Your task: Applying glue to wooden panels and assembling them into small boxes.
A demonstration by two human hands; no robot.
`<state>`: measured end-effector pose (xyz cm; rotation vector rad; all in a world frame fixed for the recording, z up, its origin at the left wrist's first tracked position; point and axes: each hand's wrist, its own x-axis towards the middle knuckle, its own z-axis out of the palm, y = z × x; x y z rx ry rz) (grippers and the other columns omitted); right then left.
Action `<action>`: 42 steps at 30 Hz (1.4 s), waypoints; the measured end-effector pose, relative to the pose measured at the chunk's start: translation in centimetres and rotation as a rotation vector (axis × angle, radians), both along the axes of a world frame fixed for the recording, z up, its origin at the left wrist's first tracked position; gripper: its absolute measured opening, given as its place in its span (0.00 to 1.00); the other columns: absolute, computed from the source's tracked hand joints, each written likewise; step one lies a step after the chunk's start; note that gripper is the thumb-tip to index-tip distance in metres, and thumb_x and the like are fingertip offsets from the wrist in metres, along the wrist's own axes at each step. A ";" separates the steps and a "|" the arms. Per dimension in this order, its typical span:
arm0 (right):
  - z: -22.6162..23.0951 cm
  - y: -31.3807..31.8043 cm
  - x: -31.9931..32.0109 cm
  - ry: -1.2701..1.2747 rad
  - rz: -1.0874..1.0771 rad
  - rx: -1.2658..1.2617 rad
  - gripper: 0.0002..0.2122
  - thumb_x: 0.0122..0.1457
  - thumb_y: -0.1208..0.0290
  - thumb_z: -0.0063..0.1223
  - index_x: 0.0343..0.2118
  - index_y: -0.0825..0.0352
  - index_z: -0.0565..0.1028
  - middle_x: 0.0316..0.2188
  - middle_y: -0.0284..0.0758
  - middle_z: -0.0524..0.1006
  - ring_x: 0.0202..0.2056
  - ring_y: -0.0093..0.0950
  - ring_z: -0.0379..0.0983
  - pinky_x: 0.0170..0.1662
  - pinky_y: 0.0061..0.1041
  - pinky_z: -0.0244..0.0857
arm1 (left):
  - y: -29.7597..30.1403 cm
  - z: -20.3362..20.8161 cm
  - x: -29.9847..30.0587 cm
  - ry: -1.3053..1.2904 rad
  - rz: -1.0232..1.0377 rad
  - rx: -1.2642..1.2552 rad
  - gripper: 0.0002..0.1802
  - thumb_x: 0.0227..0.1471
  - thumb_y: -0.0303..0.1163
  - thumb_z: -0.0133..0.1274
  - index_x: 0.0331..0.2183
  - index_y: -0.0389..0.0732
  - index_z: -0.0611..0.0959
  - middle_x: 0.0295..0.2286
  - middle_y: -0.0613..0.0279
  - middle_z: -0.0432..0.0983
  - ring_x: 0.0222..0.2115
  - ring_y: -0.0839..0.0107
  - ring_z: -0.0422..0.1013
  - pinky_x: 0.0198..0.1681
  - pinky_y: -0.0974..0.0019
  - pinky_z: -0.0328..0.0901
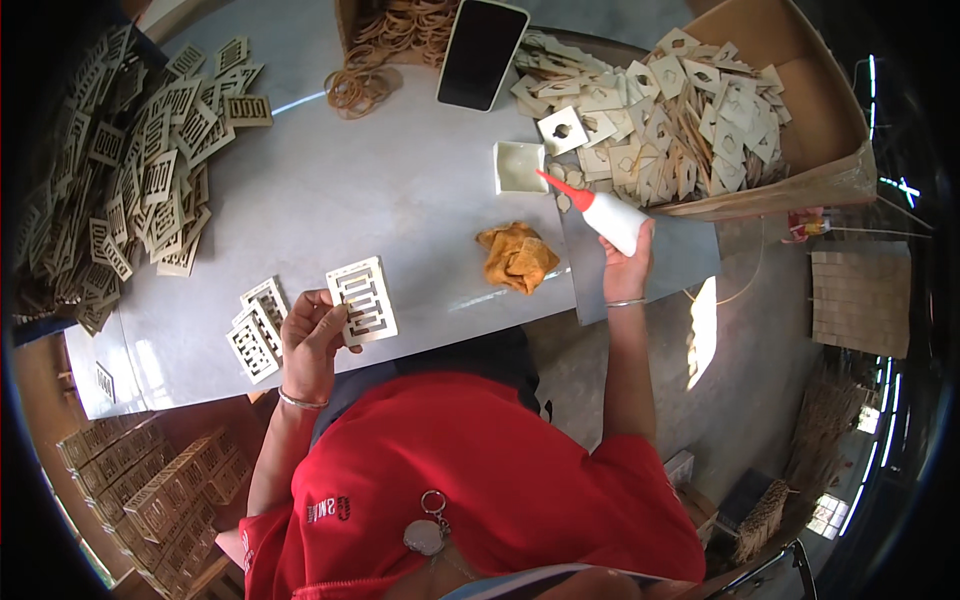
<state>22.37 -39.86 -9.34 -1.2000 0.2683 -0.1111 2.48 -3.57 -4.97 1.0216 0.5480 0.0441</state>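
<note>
Head view: slotted-plate heap (165,170) along the worktop's (410,180) left edge, then a small stack (258,335) by the near edge. Beside it, left hand (312,330) pinched on a slotted plate (364,300), raised at the near edge; best gripped by the border, slots uncovered. Further right, crumpled orange cloth (517,258), perhaps handy for drips. Beyond it, white tray (520,168) beside the red nozzle (568,189). White bottle (612,222) wrapped in right hand (630,265) near the right edge; squeeze lightly, steady the tip.

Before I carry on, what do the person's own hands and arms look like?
The left hand and right hand are both gloveless, each with a thin silvery wrist bangle. Short red sleeves leave the forearms bare.
</note>
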 end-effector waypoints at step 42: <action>8.7 11.1 2.6 -0.368 0.572 -0.706 0.13 0.60 0.71 0.50 0.44 0.74 0.72 0.29 0.34 0.78 0.26 0.20 0.76 0.29 0.18 0.72 | -0.5 -2.8 -1.1 0.108 -0.177 0.932 0.18 0.48 0.26 0.56 0.41 0.34 0.72 0.19 0.60 0.75 0.15 0.75 0.71 0.18 0.72 0.64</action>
